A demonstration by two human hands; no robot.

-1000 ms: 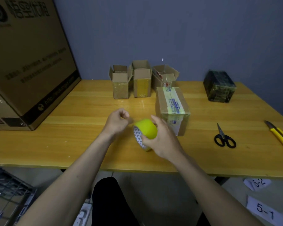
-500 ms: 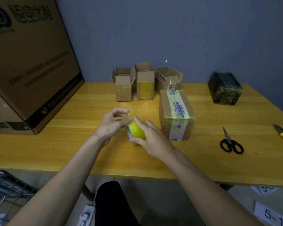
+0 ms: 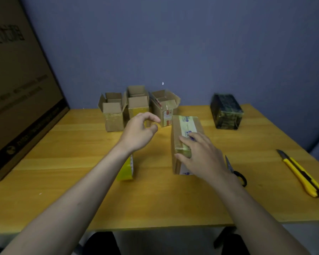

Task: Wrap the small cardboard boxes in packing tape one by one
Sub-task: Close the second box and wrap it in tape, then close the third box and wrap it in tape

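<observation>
Cardboard box (image 3: 180, 133) lies on table (image 3: 63, 181), right hand (image 3: 201, 153) resting flat-fingered on it. Left hand (image 3: 138, 133) hovers loosely curled, empty. Yellow tape roll (image 3: 126, 170) stands under left forearm.

Single head view — high, close, facing forward-down over table (image 3: 81, 190).

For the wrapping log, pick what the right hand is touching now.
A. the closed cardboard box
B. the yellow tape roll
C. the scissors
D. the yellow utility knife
A: the right hand lies with its fingers on the near end of the closed cardboard box, while the tape roll sits on the table under the left forearm.
</observation>
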